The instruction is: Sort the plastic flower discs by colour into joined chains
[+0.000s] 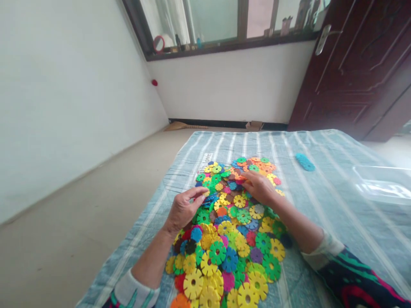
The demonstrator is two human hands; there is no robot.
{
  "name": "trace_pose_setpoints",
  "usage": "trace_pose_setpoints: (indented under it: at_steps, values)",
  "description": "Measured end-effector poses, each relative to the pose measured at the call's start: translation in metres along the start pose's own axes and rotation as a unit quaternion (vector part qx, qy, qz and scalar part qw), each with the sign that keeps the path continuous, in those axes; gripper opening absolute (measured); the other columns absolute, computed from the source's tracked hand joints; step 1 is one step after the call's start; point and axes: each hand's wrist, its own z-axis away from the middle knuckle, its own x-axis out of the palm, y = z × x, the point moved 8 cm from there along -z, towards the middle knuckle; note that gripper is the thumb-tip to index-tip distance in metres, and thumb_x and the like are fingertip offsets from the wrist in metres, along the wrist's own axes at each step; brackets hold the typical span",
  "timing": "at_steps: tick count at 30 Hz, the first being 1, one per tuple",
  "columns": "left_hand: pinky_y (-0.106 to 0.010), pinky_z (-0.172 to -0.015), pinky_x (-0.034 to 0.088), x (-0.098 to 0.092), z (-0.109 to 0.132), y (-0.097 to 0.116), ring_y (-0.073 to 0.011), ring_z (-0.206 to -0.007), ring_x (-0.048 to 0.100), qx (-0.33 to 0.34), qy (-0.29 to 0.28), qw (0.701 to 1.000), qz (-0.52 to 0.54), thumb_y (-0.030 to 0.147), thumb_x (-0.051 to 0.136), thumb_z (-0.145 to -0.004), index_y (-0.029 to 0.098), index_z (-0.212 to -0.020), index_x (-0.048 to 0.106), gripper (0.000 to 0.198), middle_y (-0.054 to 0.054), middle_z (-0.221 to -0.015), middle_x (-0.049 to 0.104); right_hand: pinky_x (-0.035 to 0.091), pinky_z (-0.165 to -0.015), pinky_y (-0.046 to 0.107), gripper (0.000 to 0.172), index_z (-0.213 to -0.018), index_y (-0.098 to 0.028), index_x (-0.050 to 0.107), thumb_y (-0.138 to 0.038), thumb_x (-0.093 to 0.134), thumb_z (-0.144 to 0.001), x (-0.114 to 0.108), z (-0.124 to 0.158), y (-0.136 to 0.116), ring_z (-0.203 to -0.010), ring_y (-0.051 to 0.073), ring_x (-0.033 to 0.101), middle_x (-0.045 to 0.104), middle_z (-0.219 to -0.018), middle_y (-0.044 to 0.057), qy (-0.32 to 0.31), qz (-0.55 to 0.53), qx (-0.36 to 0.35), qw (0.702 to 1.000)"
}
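Note:
A heap of flat plastic snowflake discs (229,231) in yellow, green, blue, red, orange and purple lies spread over a striped blue-grey cloth (321,205). My left hand (183,208) rests at the heap's left edge, its fingers curled and pinched around a small stack of blue discs (210,199). My right hand (259,187) lies palm down over the far middle of the heap, its fingertips pressed together on an orange-red disc (240,180).
A short row of joined blue discs (305,162) lies apart on the cloth at the far right. A clear plastic box (382,184) sits at the right edge. Beyond are bare floor, white walls, a window ledge and a dark wooden door (356,68).

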Motion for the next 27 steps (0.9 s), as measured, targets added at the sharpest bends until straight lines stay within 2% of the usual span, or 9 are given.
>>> trace_pose_setpoints:
  at_steps: [4,6,9,13,16,20,23,27]
  values:
    - [-0.033,-0.085,0.056,0.005,0.000,-0.007,-0.0201,-0.088,0.070,0.014,-0.009,1.000,0.003,0.032,0.060,-0.078,0.016,-0.107,0.068,0.034,-0.007,-0.101,0.074,0.046,-0.089,0.033,0.035,-0.121,-0.020,0.063,-0.021,0.046,-0.091,-0.010,0.000,0.018,-0.103,0.022,0.061,0.066,-0.116,0.009,0.051,0.011,0.073,0.996]
    - [-0.033,-0.087,0.056,0.005,0.000,-0.005,-0.0194,-0.088,0.070,0.028,-0.013,0.999,-0.014,0.030,0.062,-0.077,0.017,-0.106,0.067,0.033,-0.006,-0.102,0.073,0.047,-0.088,0.033,0.034,-0.118,-0.020,0.065,-0.022,0.045,-0.091,-0.016,0.003,0.019,-0.103,0.023,0.061,0.065,-0.117,0.009,0.065,0.026,0.088,0.994]
    - [-0.032,-0.087,0.055,0.003,0.000,-0.001,-0.0184,-0.084,0.068,0.042,-0.015,0.998,-0.046,0.030,0.063,-0.076,0.017,-0.101,0.068,0.029,-0.005,-0.093,0.073,0.046,-0.088,0.034,0.032,-0.114,-0.021,0.067,-0.024,0.045,-0.091,-0.027,0.008,0.017,-0.104,0.024,0.061,0.065,-0.115,0.009,0.068,0.064,0.100,0.991]
    - [-0.029,-0.080,0.055,0.011,0.002,0.003,-0.0179,-0.082,0.067,0.051,-0.060,0.995,-0.055,0.031,0.064,-0.074,0.018,-0.096,0.070,0.026,-0.005,-0.092,0.073,0.046,-0.081,0.037,0.032,-0.110,-0.021,0.067,-0.036,0.048,-0.091,-0.040,0.022,0.031,-0.102,0.028,0.060,0.066,-0.109,0.012,0.033,0.138,0.187,0.972]
    - [-0.028,-0.080,0.054,0.017,0.003,0.005,-0.0187,-0.086,0.067,0.052,-0.071,0.994,-0.058,0.029,0.065,-0.073,0.019,-0.093,0.071,0.024,-0.005,-0.095,0.073,0.045,-0.073,0.035,0.041,-0.104,-0.019,0.068,-0.051,0.045,-0.091,-0.038,0.034,0.041,-0.098,0.029,0.060,0.066,-0.103,0.013,-0.022,0.165,0.247,0.955]
    - [-0.028,-0.074,0.055,0.017,0.001,-0.005,-0.0178,-0.075,0.068,0.008,-0.034,0.998,-0.054,0.034,0.062,-0.074,0.019,-0.090,0.071,0.024,-0.003,-0.085,0.074,0.042,-0.074,0.033,0.037,-0.107,-0.021,0.065,-0.049,0.047,-0.091,-0.026,0.038,0.023,-0.098,0.026,0.059,0.065,-0.103,0.011,-0.040,0.156,0.210,0.964]
    - [-0.029,-0.076,0.055,0.013,0.000,-0.017,-0.0188,-0.076,0.069,-0.018,0.004,0.999,-0.034,0.036,0.060,-0.076,0.018,-0.088,0.071,0.024,-0.002,-0.083,0.075,0.040,-0.073,0.030,0.032,-0.110,-0.022,0.064,-0.044,0.051,-0.090,-0.016,0.038,-0.003,-0.095,0.023,0.058,0.064,-0.103,0.009,-0.037,0.131,0.158,0.978]
    - [-0.031,-0.079,0.056,0.009,-0.002,-0.030,-0.0205,-0.080,0.070,-0.044,0.037,0.998,0.016,0.037,0.060,-0.074,0.017,-0.089,0.070,0.027,-0.003,-0.084,0.075,0.039,-0.072,0.029,0.024,-0.107,-0.023,0.063,-0.037,0.054,-0.090,-0.003,0.043,-0.042,-0.093,0.021,0.058,0.064,-0.101,0.008,-0.065,0.098,0.078,0.990]
